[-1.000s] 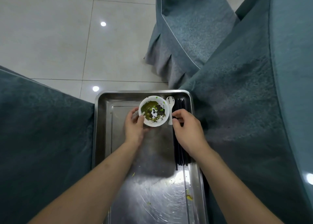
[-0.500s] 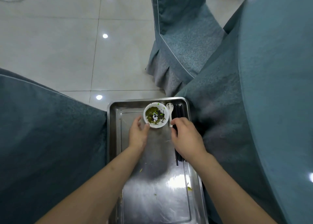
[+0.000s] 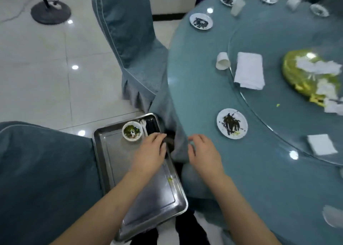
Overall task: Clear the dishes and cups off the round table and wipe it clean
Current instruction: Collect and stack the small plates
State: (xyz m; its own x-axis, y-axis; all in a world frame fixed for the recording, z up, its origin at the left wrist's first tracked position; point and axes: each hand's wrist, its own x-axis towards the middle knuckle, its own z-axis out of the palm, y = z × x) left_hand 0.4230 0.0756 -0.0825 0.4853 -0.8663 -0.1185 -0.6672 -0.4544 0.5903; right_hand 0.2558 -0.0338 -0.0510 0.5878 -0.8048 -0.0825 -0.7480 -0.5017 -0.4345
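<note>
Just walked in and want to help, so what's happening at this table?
A person is clearing the round table onto a metal tray beside it. The tray holds one dirty bowl, a white spoon and dark chopsticks. Both hands are empty: the left hand hangs over the tray, the right hand sits at the table's edge. On the table there remain soiled small plates such as the nearest plate, cups, a folded white cloth and a pile of scraps.
</note>
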